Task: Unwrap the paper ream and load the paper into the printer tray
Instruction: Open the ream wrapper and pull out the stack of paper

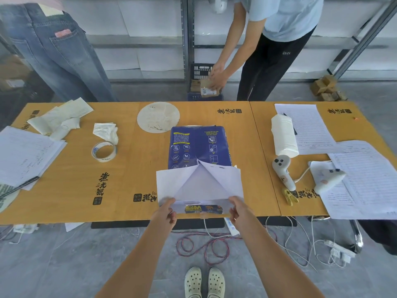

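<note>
A blue-wrapped paper ream (199, 147) lies flat near the middle of the desk (133, 181), its near end at the front edge. The end flaps (199, 186) are folded open, white inside. The left hand (165, 211) pinches the flap's left corner in a closed grip; the right hand (238, 209) pinches the right corner likewise. A tape roll (104, 151) sits toward the left edge, a paper towel roll (283, 136) toward the right.
</note>
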`<state>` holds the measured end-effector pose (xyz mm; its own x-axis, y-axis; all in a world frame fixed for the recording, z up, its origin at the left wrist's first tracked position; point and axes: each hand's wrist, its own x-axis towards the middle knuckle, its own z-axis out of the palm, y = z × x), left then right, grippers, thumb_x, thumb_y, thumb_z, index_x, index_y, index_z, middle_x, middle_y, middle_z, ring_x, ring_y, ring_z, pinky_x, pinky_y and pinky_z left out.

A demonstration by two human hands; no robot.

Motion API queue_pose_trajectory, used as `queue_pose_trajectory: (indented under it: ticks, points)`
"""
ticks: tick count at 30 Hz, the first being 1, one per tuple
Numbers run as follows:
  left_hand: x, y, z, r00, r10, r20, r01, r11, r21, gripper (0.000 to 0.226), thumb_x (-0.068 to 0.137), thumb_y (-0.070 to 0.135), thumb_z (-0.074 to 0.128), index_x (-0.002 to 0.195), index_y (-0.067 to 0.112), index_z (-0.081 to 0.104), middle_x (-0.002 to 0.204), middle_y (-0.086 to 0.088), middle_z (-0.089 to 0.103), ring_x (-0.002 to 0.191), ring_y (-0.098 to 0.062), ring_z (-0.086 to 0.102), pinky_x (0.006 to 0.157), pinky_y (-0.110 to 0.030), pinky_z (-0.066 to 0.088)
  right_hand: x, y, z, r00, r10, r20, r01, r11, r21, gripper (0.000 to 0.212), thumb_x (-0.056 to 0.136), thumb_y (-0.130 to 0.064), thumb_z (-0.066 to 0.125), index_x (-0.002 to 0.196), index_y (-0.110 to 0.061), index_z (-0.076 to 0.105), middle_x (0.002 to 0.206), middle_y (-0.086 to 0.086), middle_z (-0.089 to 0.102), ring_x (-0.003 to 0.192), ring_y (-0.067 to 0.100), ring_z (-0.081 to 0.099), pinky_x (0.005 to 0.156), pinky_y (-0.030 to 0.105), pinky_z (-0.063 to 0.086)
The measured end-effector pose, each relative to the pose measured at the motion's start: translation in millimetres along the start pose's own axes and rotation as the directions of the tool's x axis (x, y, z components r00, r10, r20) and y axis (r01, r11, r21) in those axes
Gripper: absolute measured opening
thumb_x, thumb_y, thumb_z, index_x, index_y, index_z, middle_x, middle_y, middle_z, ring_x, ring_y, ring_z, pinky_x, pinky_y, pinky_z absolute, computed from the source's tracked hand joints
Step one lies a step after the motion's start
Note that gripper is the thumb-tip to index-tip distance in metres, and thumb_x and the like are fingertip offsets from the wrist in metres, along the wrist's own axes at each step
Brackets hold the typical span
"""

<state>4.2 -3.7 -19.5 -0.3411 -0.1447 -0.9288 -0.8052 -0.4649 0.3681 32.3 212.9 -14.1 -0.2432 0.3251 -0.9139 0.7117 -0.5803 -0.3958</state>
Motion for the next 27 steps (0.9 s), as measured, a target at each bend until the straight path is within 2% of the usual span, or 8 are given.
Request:
queue_pose_trajectory:
  ticks: [2, 6, 10, 12, 16, 18, 22, 27]
  points:
    - [1, -1, -2, 0.999, -0.001, 0.040, 0.000, 1.000, 0.020, 0.034, 0.079, 0.017, 0.070, 0.059, 0.012, 0.044, 0.059, -0.002, 0.042, 0.050, -0.012, 0.041, 0.032, -0.013, 0.036, -1, -1, -2, 1.000, -0.006, 0.016, 0.006, 1.000, -0.001, 0.029, 0.078, -0.019, 0.070, 0.103, -0.008, 0.060, 0.066, 0.001, 0.051, 0.055, 0.008, 0.054, 0.046, 0.020, 0.035]
    - [0, -2, -4, 0.998, -0.003, 0.068, 0.001, 0.999, 0.034, 0.018, 0.080, 0.016, 0.069, 0.072, 0.011, 0.054, 0.076, -0.003, 0.059, 0.072, -0.015, 0.060, 0.058, -0.023, 0.043, -1, -2, -2, 0.998, -0.026, 0.061, 0.027, 0.999, -0.018, 0.020, 0.084, -0.019, 0.062, 0.099, -0.007, 0.056, 0.067, 0.003, 0.050, 0.055, 0.009, 0.049, 0.048, 0.020, 0.037]
    - [1, -4, -9, 0.992, -0.009, 0.127, 0.007, 1.000, 0.012, 0.007, 0.086, 0.016, 0.062, 0.082, 0.012, 0.057, 0.098, -0.005, 0.065, 0.094, -0.018, 0.062, 0.080, -0.031, 0.045, 3, 2, -7, 0.998, -0.048, 0.052, 0.051, 0.997, -0.053, 0.021, 0.084, -0.019, 0.065, 0.097, -0.007, 0.054, 0.068, 0.005, 0.047, 0.057, 0.013, 0.043, 0.051, 0.023, 0.037]
    - [3, -4, -9, 0.988, -0.005, 0.156, 0.005, 1.000, 0.000, 0.005, 0.089, 0.015, 0.058, 0.084, 0.013, 0.056, 0.102, -0.005, 0.064, 0.102, -0.019, 0.059, 0.089, -0.036, 0.042, 5, 3, -7, 0.997, -0.069, 0.038, 0.071, 0.997, -0.039, 0.022, 0.083, -0.017, 0.067, 0.097, -0.007, 0.054, 0.072, 0.007, 0.048, 0.060, 0.015, 0.043, 0.053, 0.025, 0.040]
    - [9, -6, -5, 0.984, 0.049, 0.169, -0.052, 0.999, 0.011, 0.008, 0.090, 0.008, 0.054, 0.083, 0.011, 0.053, 0.093, -0.007, 0.063, 0.105, -0.021, 0.057, 0.096, -0.042, 0.042, 7, 6, -2, 0.992, -0.121, 0.014, 0.120, 0.989, 0.084, 0.019, 0.083, -0.008, 0.067, 0.097, -0.003, 0.054, 0.080, 0.010, 0.052, 0.064, 0.017, 0.048, 0.055, 0.023, 0.047]
    - [11, -6, -3, 0.987, 0.076, 0.145, -0.077, 0.997, 0.002, 0.008, 0.087, 0.008, 0.058, 0.081, 0.010, 0.053, 0.089, -0.008, 0.063, 0.103, -0.022, 0.058, 0.096, -0.042, 0.044, 9, 6, 1, 0.990, -0.139, 0.004, 0.137, 0.981, 0.139, 0.010, 0.083, -0.006, 0.065, 0.085, -0.004, 0.055, 0.077, 0.007, 0.052, 0.065, 0.015, 0.050, 0.053, 0.020, 0.049]
    - [14, -7, 1, 0.981, 0.098, 0.165, -0.096, 0.995, -0.020, 0.009, 0.087, 0.006, 0.058, 0.079, 0.007, 0.051, 0.084, -0.010, 0.061, 0.104, -0.025, 0.058, 0.095, -0.041, 0.044, 11, 5, 2, 0.983, -0.183, 0.004, 0.181, 0.972, 0.152, 0.020, 0.083, -0.003, 0.064, 0.068, -0.010, 0.053, 0.073, 0.005, 0.051, 0.065, 0.012, 0.050, 0.064, 0.022, 0.049]
    - [10, -8, 1, 0.979, 0.109, 0.174, -0.108, 0.994, -0.017, 0.009, 0.088, 0.006, 0.056, 0.082, 0.008, 0.050, 0.085, -0.011, 0.062, 0.105, -0.026, 0.059, 0.101, -0.043, 0.042, 9, 4, -2, 0.980, -0.196, -0.042, 0.199, 0.976, 0.083, 0.018, 0.083, -0.007, 0.068, 0.069, -0.008, 0.056, 0.070, 0.006, 0.057, 0.060, 0.014, 0.055, 0.045, 0.017, 0.053]
